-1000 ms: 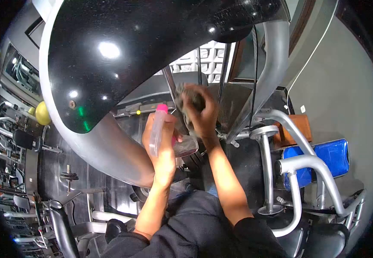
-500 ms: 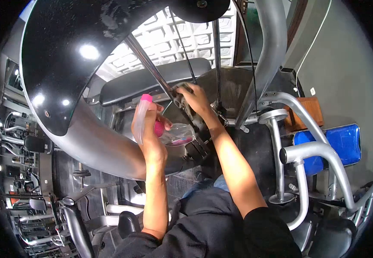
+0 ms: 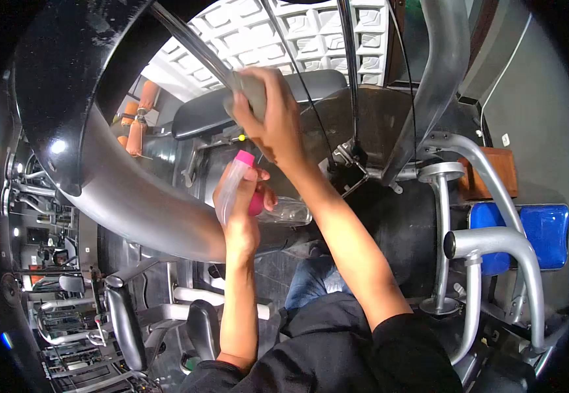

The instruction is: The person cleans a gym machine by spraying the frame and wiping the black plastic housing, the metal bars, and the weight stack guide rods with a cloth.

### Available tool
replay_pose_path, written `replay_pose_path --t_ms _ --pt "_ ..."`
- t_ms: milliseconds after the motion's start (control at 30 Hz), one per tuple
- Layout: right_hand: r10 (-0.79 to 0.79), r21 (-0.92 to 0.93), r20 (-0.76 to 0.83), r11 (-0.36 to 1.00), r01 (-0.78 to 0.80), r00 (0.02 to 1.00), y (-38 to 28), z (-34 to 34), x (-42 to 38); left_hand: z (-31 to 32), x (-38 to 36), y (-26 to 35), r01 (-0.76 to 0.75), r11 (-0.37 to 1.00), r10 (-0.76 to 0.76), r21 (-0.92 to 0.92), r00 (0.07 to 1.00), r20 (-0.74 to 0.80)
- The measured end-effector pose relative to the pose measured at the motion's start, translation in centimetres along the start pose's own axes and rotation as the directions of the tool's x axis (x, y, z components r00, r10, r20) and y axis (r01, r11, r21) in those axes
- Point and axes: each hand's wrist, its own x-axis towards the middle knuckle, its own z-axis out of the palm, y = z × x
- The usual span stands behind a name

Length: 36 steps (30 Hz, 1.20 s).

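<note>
A clear spray bottle (image 3: 290, 211) with a pink nozzle is in my left hand (image 3: 240, 203), its fingers wrapped round the neck and its body lying to the right. Higher up, my right hand (image 3: 273, 121) presses a greyish-green cloth (image 3: 252, 93) around a slanted chrome rod (image 3: 196, 40) of a gym machine. The hand is closed on the cloth. The machine's thick curved silver frame (image 3: 147, 208) passes below and left of my left hand.
Thin cables and an upright rod (image 3: 350, 72) stand right of my right hand. Behind is a black padded bench (image 3: 199, 116). At the right are silver tubes (image 3: 494, 241), a blue seat (image 3: 543, 236) and a wooden box (image 3: 491, 173). Orange cylinders (image 3: 136, 139) are at the back left.
My right hand has moved up and left along the chrome rod with the cloth. My left hand still holds the bottle, now slightly further right in view. The view has shifted.
</note>
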Motion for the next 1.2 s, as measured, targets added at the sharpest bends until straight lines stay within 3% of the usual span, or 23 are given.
replay_pose_path --t_ms 67,133,167,233,300,400,467,567,700,767,900,967,1033,1100,1167,1200 --pt "0.016 -0.082 -0.014 0.996 -0.017 1.0 1.2 -0.9 -4.0 0.1 -0.2 0.0 0.005 1.0 -0.005 0.007 1.0 -0.007" --pt "0.025 -0.169 -0.024 0.985 -0.028 0.999 2.9 -1.8 -7.2 0.0 -0.4 -0.1 0.015 0.98 -0.019 0.197 1.0 0.02" --pt "0.073 -0.171 -0.027 0.982 -0.077 0.997 4.0 -2.2 -8.7 -0.1 -0.4 -0.4 0.015 0.979 -0.02 0.203 1.0 0.022" --pt "0.13 -0.176 -0.038 0.975 -0.135 0.991 4.2 -2.9 -9.1 -0.3 -0.3 -0.8 0.048 0.999 -0.048 -0.013 0.999 -0.002" --pt "0.187 -0.098 0.097 0.979 -0.177 0.978 4.4 -3.5 -7.7 -0.4 -0.4 -0.7 0.054 0.998 -0.054 0.016 0.998 0.014" --pt "-0.083 0.008 -0.008 0.997 0.083 0.997 0.7 -2.5 -2.0 -0.1 -0.3 -0.5 0.037 0.999 -0.037 0.011 0.999 0.01" --pt "-0.231 -0.057 -0.008 0.972 0.23 0.973 -1.6 -1.6 1.6 0.0 -0.4 -0.3 0.022 1.0 -0.022 -0.012 1.0 0.0" --pt "-0.202 -0.157 0.169 0.961 0.229 0.965 -2.4 -0.6 2.9 0.1 -0.2 -0.5 -0.014 1.0 0.016 0.025 0.995 -0.098" --pt "-0.188 -0.252 0.221 0.937 0.242 0.957 1.3 -1.7 -1.7 0.2 -0.1 -0.7 -0.028 0.999 0.033 0.04 0.988 -0.149" --pt "-0.025 -0.294 0.293 0.949 0.115 0.956 2.9 -3.3 -5.1 0.1 -0.3 -0.7 -0.016 0.999 0.024 0.049 0.986 -0.167" --pt "0.051 -0.337 0.332 0.939 0.068 0.942 5.3 -5.8 -10.4 0.2 -0.6 -0.5 -0.002 1.0 0.0 -0.014 0.992 -0.127" --pt "0.227 -0.283 0.358 0.951 -0.127 0.906 5.9 -6.6 -11.5 0.2 -0.5 -0.5 -0.043 0.999 0.042 -0.012 0.996 -0.078" --pt "0.234 -0.236 0.369 0.96 -0.153 0.899 4.8 -7.0 -9.4 0.1 -0.6 -0.6 -0.043 0.999 0.042 -0.018 0.996 -0.074" --pt "0.076 0.013 0.168 0.997 -0.079 0.983 3.7 -6.0 -6.1 0.0 -0.6 -0.7 -0.041 0.999 0.039 -0.022 0.997 -0.073" --pt "0.153 0.007 0.086 0.988 -0.154 0.985 1.7 -4.3 -2.9 0.1 -0.6 -0.8 -0.034 0.999 0.034 0.001 0.994 -0.101" --pt "0.211 0.129 0.098 0.966 -0.222 0.973 1.1 -3.5 -1.2 0.1 -0.7 -0.9 -0.033 0.999 0.033 0.001 0.994 -0.106"
